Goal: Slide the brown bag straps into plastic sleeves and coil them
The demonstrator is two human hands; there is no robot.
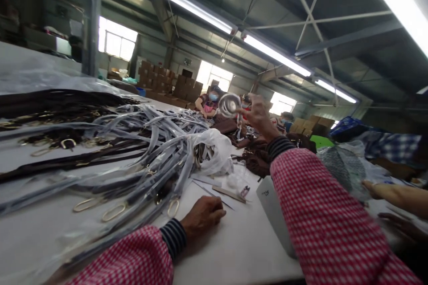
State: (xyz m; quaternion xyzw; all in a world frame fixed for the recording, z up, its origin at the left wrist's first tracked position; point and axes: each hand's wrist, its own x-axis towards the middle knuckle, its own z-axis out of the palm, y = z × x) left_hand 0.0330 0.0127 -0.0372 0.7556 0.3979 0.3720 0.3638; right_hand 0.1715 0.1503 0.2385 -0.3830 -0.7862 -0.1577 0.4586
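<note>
My right hand (257,113) is raised above the table, its fingers closed on a silvery coiled strip (229,106) with a short tail hanging down; blur hides its exact kind. My left hand (203,217) rests on the white tabletop (230,249) with its fingers curled in, and nothing shows in it. Just beyond it lie a flat metal ruler-like strip (229,193) and a thin pointed tool (212,192). To its left spread many plastic-wrapped grey straps (160,160) with gold oval rings (113,212). A clear plastic bag (216,147) sits at their right end.
Dark brown straps (67,109) lie at the far left, and brown bags (257,160) are heaped ahead. A grey box-like object (276,213) stands under my right forearm. A co-worker's arm (397,196) reaches in at right. Another person (209,102) sits across the table.
</note>
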